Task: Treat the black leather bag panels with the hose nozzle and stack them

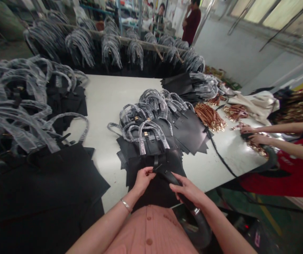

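Observation:
A black leather bag panel (153, 194) lies in front of me at the table's near edge. My left hand (143, 180) has its fingertips pinched at a small dark strap (157, 168) on the panel. My right hand (187, 189) is closed around a thick black hose-like tool (177, 180), whose tip reaches the strap beside my left fingers. A metal band shows on the tool below my grip, and its hose curves down toward my lap. Just beyond lie stacked black bag panels (153, 124) with plastic-wrapped handles and gold clasps.
Large piles of black bags (69, 183) cover the left side. Brown straps with gold hardware (211, 118) lie to the right on the white table (106, 91). A co-worker's hands (257, 137) handle gold-coloured pieces there. Wrapped handles (111, 53) hang on a rail behind the table.

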### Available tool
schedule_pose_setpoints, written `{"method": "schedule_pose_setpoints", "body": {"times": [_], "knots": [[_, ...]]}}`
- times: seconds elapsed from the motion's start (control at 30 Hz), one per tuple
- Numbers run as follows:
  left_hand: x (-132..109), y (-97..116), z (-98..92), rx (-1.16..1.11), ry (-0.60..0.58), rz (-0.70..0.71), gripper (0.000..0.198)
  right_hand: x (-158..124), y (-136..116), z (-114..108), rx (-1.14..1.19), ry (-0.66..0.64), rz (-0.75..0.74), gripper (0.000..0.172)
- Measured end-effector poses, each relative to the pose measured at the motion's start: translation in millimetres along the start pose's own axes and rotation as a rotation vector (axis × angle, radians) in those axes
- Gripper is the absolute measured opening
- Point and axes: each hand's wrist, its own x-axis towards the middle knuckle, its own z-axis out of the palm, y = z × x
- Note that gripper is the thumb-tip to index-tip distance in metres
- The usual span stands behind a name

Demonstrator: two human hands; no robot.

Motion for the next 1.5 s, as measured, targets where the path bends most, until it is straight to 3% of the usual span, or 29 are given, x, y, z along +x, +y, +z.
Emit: {"method": "schedule_pose_setpoints", "body": {"times": [0.23,0.4,0.57,0.63,0.7,0.77,0.8,0.97,1.1,1.27,1.4,1.5], "knots": [[3,-7,-0.4,0.097,0.061,0.020,0.024,14,-8,0,0.037,0.136,-0.086,0.072],[4,-11,1.1,0.129,0.023,0.083,0.019,11,0,-1,0.001,-0.011,-0.016,0.071],[5,-18,-5.9,0.339,0.027,0.100,0.018,31,-6,8,-0.007,0.170,-0.102,0.073],[8,-17,-20.9,0.449,0.128,0.176,0.021,34,-13,8,-0.024,0.214,-0.122,0.075],[16,-15,-43.1,0.554,0.340,0.240,0.024,33,-17,7,-0.035,0.210,-0.117,0.076],[25,-12,-67.0,0.630,0.530,0.204,0.027,32,-15,7,-0.041,0.193,-0.108,0.078],[30,-11,-77.5,0.647,0.571,0.158,0.028,33,-11,7,-0.048,0.186,-0.103,0.078],[49,-14,-102.7,0.624,0.504,0.010,0.025,42,9,14,-0.152,0.118,-0.110,0.072],[51,-19,-103.8,0.655,0.520,0.024,0.037,47,8,22,-0.230,0.066,-0.126,0.074],[45,-20,-103.2,0.761,0.482,0.081,0.038,59,-1,32,-0.282,0.015,-0.050,0.072],[43,-17,-102.0,0.814,0.443,0.074,0.036,79,-10,45,-0.329,0.029,0.023,0.067],[42,-16,-100.9,0.844,0.450,0.065,0.035,91,-20,51,-0.323,0.129,-0.017,0.066]]}}
